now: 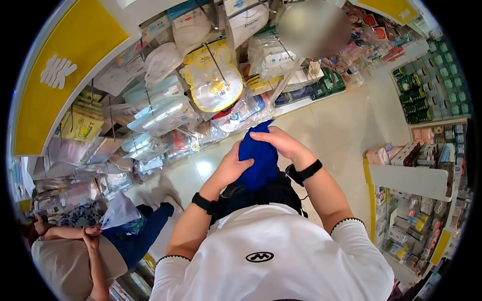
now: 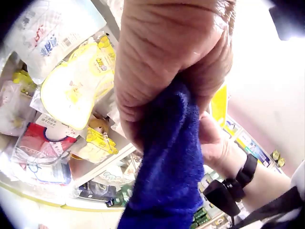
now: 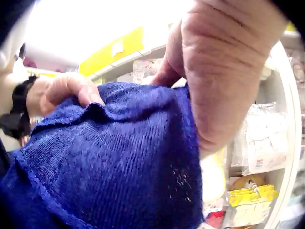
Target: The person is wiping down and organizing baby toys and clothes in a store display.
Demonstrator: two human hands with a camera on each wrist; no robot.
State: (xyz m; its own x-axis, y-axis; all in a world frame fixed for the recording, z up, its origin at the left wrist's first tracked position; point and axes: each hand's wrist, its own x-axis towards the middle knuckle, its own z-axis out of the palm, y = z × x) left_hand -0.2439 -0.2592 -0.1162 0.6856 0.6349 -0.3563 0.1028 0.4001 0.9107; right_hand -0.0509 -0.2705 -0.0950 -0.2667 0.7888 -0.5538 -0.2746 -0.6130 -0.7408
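Note:
A dark blue terry cloth (image 1: pixel 258 163) hangs between both hands in front of the person's body. On its left side, the left hand (image 1: pixel 232 165) grips the edge, thumb lying over the front. The right hand (image 1: pixel 281 143) pinches the cloth near its top corner, also with the thumb on the near face. In the right wrist view the cloth (image 3: pixel 119 157) spreads broad, with a ribbed weave and a stitched hem. From the left wrist the cloth (image 2: pixel 169 157) looks bunched and folded below the palm. Most of the fingers are hidden behind it.
Hooks on the shelf wall ahead carry packaged baby goods, including a yellow-edged bib (image 1: pixel 216 85). Another person (image 1: pixel 80 256) with a plastic bag (image 1: pixel 119 213) is at the lower left. A shelf unit (image 1: pixel 409 180) stands on the right. Tiled floor (image 1: pixel 331 120) lies between.

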